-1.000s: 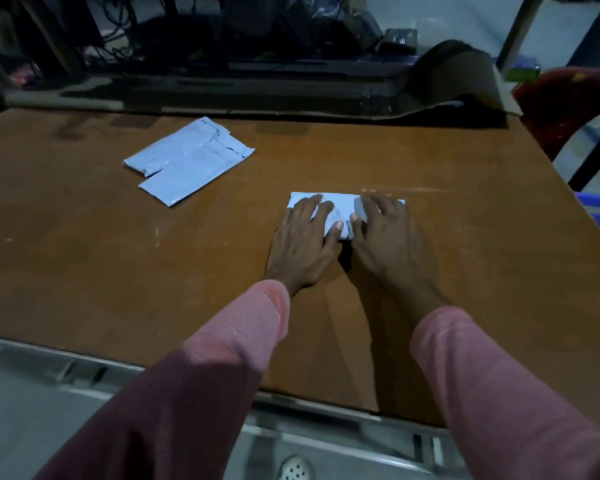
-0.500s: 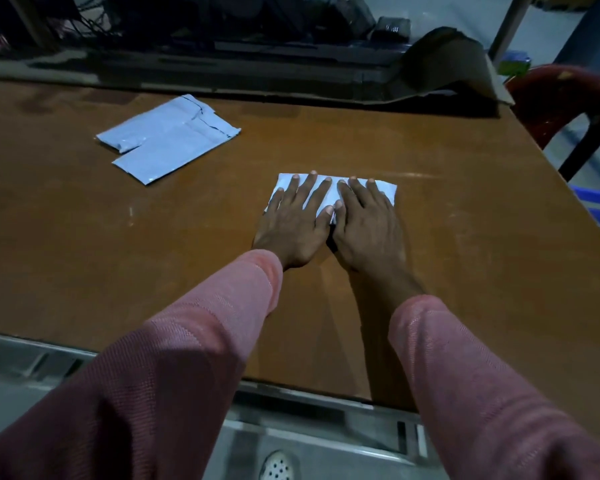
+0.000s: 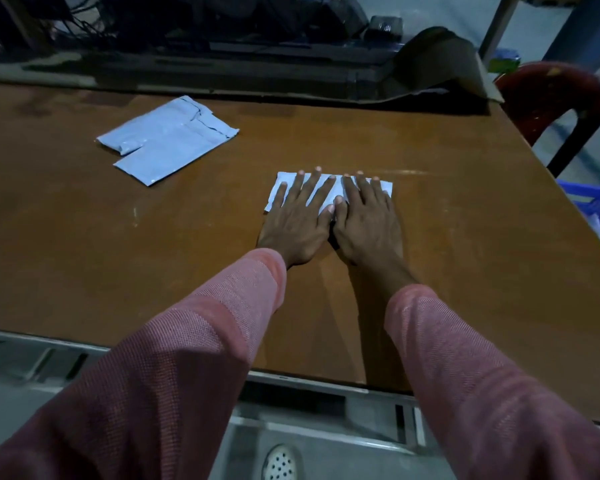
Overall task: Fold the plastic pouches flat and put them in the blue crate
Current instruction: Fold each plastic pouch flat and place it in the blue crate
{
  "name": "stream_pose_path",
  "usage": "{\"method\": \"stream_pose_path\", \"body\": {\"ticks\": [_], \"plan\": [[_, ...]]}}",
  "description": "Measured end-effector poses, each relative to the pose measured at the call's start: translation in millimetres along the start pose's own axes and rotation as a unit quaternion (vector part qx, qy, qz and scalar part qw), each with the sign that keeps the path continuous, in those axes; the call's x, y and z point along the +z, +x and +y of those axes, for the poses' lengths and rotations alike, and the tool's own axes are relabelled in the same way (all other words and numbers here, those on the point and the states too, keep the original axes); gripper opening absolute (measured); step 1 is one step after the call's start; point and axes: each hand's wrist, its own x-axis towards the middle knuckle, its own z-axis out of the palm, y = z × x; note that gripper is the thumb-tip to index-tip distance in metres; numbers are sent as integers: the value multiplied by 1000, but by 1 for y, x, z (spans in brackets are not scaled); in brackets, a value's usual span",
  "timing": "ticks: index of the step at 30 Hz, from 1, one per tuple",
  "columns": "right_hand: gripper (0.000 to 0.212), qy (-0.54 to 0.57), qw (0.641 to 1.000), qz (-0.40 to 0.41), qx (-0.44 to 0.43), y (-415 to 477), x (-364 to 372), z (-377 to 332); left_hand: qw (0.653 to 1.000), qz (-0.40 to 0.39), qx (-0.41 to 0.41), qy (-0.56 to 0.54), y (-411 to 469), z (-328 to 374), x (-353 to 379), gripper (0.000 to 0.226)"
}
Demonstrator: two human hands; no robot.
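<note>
From the head camera, the left hand [image 3: 297,221] and the right hand [image 3: 366,220] lie side by side, palms down, fingers straight and spread, pressing a folded white plastic pouch [image 3: 286,181] flat on the brown table [image 3: 465,271]. The thumbs touch at the middle. Further pale blue pouches [image 3: 167,140] lie overlapped well apart at the far left. The blue crate [image 3: 596,206] shows at the table's right edge, beside a red chair [image 3: 551,98].

Glossy plastic pouch [image 3: 284,183] on smooth wooden table [image 3: 465,271].
</note>
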Motion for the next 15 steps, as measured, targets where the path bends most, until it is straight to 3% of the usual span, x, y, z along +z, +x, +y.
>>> {"method": "stream_pose_path", "body": {"ticks": [6,12,15], "plan": [[72,-50,997,-55,-14,17,24,13,999,-35,-21,-4,7,-3,2,56],[58,-25,999,23,23,1,1,-1,998,49,-26,-12,4,-6,3,60],[63,-23,1000,0,9,2,5,3,999,13,-40,-17,8,-8,6,57]]}}
